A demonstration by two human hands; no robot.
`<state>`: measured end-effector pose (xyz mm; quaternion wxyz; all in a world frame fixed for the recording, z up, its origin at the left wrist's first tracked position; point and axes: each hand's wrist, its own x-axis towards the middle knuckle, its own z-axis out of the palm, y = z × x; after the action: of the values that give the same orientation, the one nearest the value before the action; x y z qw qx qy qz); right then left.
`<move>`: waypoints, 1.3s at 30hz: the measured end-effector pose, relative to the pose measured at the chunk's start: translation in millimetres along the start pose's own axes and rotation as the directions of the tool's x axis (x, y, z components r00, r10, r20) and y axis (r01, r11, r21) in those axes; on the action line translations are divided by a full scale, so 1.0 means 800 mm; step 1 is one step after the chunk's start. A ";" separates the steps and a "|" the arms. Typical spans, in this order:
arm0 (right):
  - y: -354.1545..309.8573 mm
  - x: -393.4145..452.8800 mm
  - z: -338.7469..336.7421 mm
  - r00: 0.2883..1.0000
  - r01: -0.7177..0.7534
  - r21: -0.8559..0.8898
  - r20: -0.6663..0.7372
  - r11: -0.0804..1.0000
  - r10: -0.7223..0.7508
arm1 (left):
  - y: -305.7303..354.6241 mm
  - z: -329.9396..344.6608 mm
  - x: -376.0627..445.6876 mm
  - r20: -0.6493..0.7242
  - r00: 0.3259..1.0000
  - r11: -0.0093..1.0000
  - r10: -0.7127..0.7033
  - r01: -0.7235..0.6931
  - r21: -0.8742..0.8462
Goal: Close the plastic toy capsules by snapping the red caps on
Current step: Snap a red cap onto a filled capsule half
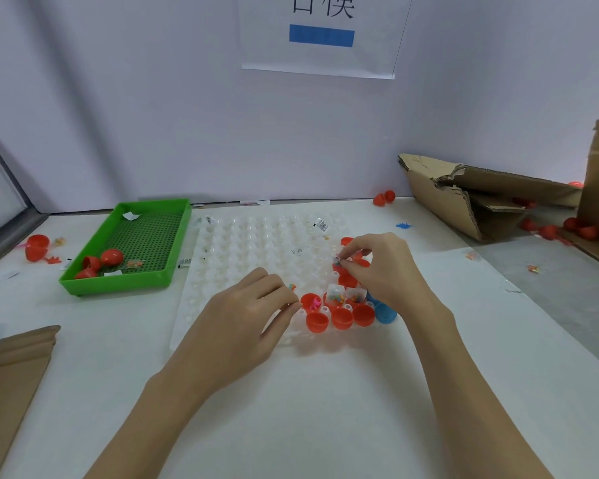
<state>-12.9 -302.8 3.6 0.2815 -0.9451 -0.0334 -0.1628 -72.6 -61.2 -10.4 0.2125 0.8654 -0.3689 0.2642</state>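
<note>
A clear dimpled holder tray (242,250) lies flat on the white table. Several red capsule halves (341,318) stand open side up in its near right corner. Two of them hold small clear toy packets (336,294), and one holds a pink toy (314,302). A blue capsule half (385,312) sits at the right end of the row. My right hand (384,267) pinches a small toy packet (338,260) above the red halves. My left hand (253,316) pinches a tiny colourful toy (292,287) just left of them.
A green tray (173,236) with a few red capsule pieces (111,257) stands at the left. Torn cardboard boxes (464,195) and loose red halves (547,231) are at the right. More red pieces (37,247) lie far left. Cardboard (14,375) lies near left.
</note>
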 end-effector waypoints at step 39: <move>-0.078 -0.034 0.011 0.988 0.083 0.642 0.045 0.763 -0.145 | 0.011 0.000 0.015 0.162 0.756 0.269 -0.634 0.412 -0.871</move>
<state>-45.8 -244.8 20.6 0.5731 -0.7961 -0.1568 -0.1151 -71.9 -73.1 -1.1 0.7333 0.6686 -0.1143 0.0465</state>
